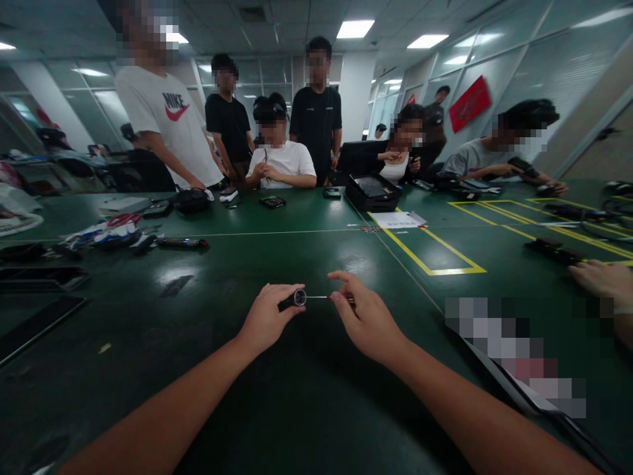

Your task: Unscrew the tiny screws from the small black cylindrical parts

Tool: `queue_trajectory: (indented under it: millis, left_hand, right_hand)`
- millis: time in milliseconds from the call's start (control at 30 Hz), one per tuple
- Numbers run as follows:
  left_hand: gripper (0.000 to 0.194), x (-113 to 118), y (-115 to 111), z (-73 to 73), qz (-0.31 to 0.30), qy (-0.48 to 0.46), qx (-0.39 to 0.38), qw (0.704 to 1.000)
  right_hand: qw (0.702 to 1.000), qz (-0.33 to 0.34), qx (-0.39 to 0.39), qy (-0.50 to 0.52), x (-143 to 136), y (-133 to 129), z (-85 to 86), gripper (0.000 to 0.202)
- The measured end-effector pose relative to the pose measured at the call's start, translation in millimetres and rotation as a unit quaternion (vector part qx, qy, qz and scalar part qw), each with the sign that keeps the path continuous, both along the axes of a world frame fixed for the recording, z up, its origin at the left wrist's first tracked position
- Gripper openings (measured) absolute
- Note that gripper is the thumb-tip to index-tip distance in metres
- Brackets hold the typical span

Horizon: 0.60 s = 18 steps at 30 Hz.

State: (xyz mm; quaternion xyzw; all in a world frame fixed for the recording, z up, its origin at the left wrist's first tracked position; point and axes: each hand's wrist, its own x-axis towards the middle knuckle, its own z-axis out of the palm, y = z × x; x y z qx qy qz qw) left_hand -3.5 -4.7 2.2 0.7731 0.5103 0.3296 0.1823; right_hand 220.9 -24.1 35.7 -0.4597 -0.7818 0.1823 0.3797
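Near the middle of the frame, the step in hand looks to be work with a thin tool (341, 299) on a small dark cylinder (299, 297), both held above the green table (277, 402). The left hand (270, 313) pinches the cylinder between thumb and fingers, its round, glassy end facing the camera; the right hand (363, 313) has its grip pressed on the tool's handle, one finger stretched out clear of it. The metal shaft points leftward and reaches the cylinder's edge, though I cannot tell whether its tip touches or sits inside. The next move seems to call for a steady left grip and a shaft kept in line. Counted: one cylinder, one tool and two working hands; at left, one marker (182, 243) and one dark flat panel (42, 323); at upper right of centre, one black box (372, 191) and one white sheet (395, 220); at the right edge, one co-worker's hand (601, 280).
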Motion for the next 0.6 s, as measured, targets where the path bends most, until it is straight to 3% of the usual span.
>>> queue_trajectory:
  millis: [100, 333, 600]
  left_hand:
    - [0.039, -1.0, -0.2, 0.4, 0.004, 0.001, 0.002, 1.0]
    - [0.04, -0.3, -0.3, -2.0, 0.0, 0.004, 0.002, 1.0]
    - [0.038, -1.9, 0.4, -1.3, 0.0, -0.005, 0.001, 1.0]
  right_hand:
    - [1.0, 0.008, -0.007, 0.012, 0.9, 1.7, -1.1, 0.031]
    - [0.998, -0.043, -0.044, 0.022, -1.5, 3.8, -1.2, 0.032]
    - [0.998, 0.002, -0.008, 0.064, -2.1, 2.7, -4.8, 0.017]
